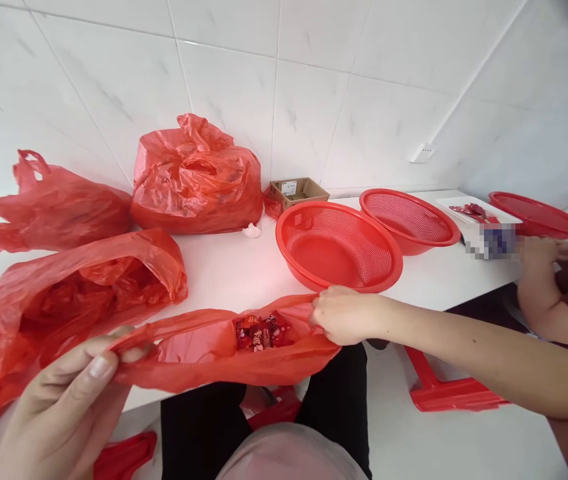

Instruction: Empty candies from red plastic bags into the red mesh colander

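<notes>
Along the white bench (224,267), a red plastic bag (194,375) stretches left-right, mouth upward, my left fingers (100,365) and right fingers (320,315) pinched shut on its rim

Seen from the wearer, I have a bare lane of white worktop (221,270) toward 11 o'clock, stopped by a bulky red plastic bag (197,183); a gaping red plastic bag (89,287) blocks 10, a round perforated red plastic basket (339,250) 1.
</notes>
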`<action>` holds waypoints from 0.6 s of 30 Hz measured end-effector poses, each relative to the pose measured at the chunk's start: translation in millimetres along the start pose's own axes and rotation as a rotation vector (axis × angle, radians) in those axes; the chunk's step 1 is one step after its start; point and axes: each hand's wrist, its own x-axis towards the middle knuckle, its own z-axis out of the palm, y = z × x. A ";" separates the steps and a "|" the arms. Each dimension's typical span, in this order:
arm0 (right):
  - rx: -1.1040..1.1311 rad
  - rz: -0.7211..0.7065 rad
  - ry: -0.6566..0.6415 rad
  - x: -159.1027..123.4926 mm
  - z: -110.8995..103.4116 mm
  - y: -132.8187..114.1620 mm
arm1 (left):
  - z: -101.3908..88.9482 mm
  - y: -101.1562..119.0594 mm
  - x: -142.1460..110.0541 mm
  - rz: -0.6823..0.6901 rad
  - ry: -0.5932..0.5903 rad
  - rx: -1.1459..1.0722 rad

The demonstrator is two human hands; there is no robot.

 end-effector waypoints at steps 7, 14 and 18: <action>0.349 -0.104 0.895 -55.4 -49.1 24.0 | 42.9 38.4 16.2 0.152 -0.061 -0.209; 0.476 -0.274 0.870 -48.5 -57.5 6.7 | 73.1 56.2 25.4 0.326 -0.350 -0.218; 0.299 -0.241 0.542 -41.3 -48.8 4.6 | 69.1 51.6 28.8 0.296 -0.329 -0.243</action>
